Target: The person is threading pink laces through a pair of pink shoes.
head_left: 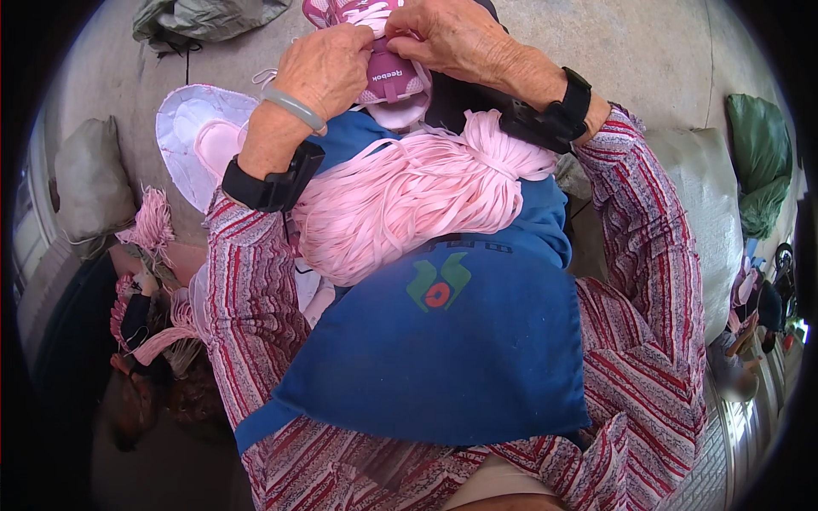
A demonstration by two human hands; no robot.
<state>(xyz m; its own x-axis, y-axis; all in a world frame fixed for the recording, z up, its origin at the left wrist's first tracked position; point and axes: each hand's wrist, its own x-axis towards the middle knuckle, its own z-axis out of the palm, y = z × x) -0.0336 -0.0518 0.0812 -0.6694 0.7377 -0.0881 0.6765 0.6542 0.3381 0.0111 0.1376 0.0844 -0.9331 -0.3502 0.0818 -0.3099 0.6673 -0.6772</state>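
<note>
A pink and maroon sneaker (399, 75) sits beyond my lap at the top of the view, its tongue toward me and its toe cut off by the edge. My left hand (328, 70) is closed in a pinch at the left side of its lacing, on a pale shoelace (368, 17). From the right, my right hand (456, 38) pinches at the opposite lace edge, its fingertips partly hiding the lace. Across my lap, over a blue apron (434, 358), lies a thick bundle of pink shoelaces (417, 196), tied near its right end.
White and pink shoe pieces (200, 140) lie left of my lap. Farther left are a grey sack (92, 183), hanging pink lace bundles (152, 221) and another person (141, 332). On the right stand a white sack (699, 204) and a green bag (761, 162); more people (741, 358) are beyond.
</note>
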